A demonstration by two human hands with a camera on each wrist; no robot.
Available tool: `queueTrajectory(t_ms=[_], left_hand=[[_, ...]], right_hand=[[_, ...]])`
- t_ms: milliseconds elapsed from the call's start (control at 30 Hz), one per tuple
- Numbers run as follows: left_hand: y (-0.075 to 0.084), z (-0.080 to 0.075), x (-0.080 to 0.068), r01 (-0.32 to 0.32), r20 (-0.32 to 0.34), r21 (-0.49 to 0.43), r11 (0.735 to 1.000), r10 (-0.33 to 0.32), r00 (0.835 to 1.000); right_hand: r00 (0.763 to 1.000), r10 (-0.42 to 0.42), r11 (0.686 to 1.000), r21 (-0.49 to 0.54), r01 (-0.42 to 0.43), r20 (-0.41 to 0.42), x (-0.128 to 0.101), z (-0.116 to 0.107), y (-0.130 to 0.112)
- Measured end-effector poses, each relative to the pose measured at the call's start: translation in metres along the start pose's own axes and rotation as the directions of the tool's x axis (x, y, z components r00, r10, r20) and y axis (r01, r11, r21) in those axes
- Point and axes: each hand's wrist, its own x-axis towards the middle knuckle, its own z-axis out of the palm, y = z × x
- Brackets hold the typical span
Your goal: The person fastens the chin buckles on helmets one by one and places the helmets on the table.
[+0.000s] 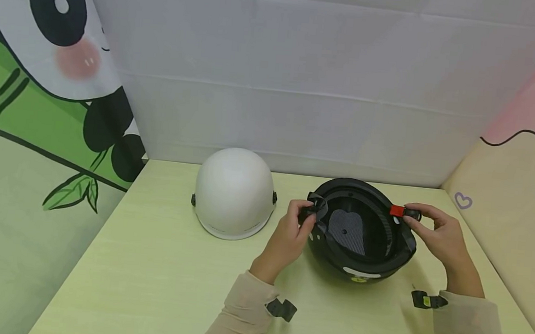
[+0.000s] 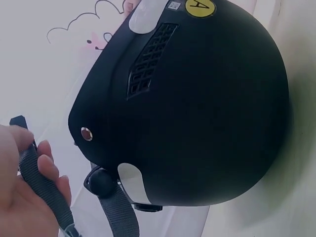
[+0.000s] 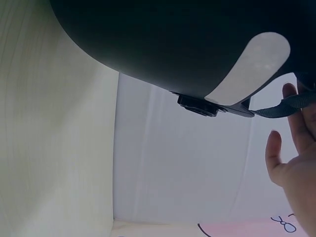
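A black helmet (image 1: 331, 258) lies upside down on the table, its dark padded inside facing up. At its left rim my left hand (image 1: 293, 232) pinches the end of a grey chin strap (image 2: 44, 187), with a dark end piece (image 2: 19, 121) by the fingers in the left wrist view. Beyond the right rim, my right hand (image 1: 438, 238) holds a black buckle (image 1: 413, 214) with a red part (image 1: 397, 211) between thumb and fingers. The right wrist view shows the strap (image 3: 281, 109) running to that hand; the buckle is hidden there.
A white helmet (image 1: 234, 193) stands dome up on the pale table (image 1: 145, 278), left of the black one. Behind the table hangs a white cloth wall (image 1: 305, 49). Printed cartoon panels flank it on both sides.
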Motion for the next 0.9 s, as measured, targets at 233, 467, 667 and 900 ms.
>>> queueTrajectory(t_ms=[233,467,667,900], left_hand=[[0.002,-0.0018,0.0011,-0.025,-0.004,-0.089,0.996,0.025,1.0],[0.0057,-0.0039,0.0005,-0.075,-0.032,-0.137,0.988,0.072,0.997],[0.0067,-0.0036,0.0012,-0.104,-0.06,-0.092,0.99,0.099,0.993],[0.0056,-0.0029,0.0034,-0.158,-0.059,-0.079,0.984,0.154,0.986]], right_hand=[[0.997,0.071,0.996,-0.051,-0.071,0.011,0.0009,-0.0009,0.01],[0.998,0.068,0.996,-0.057,-0.068,0.005,0.0001,0.0,0.0084],[0.997,0.074,0.997,-0.037,-0.074,0.006,-0.0001,-0.0002,0.0093],[0.999,0.051,0.998,-0.028,-0.051,0.006,-0.0002,-0.0002,0.0088]])
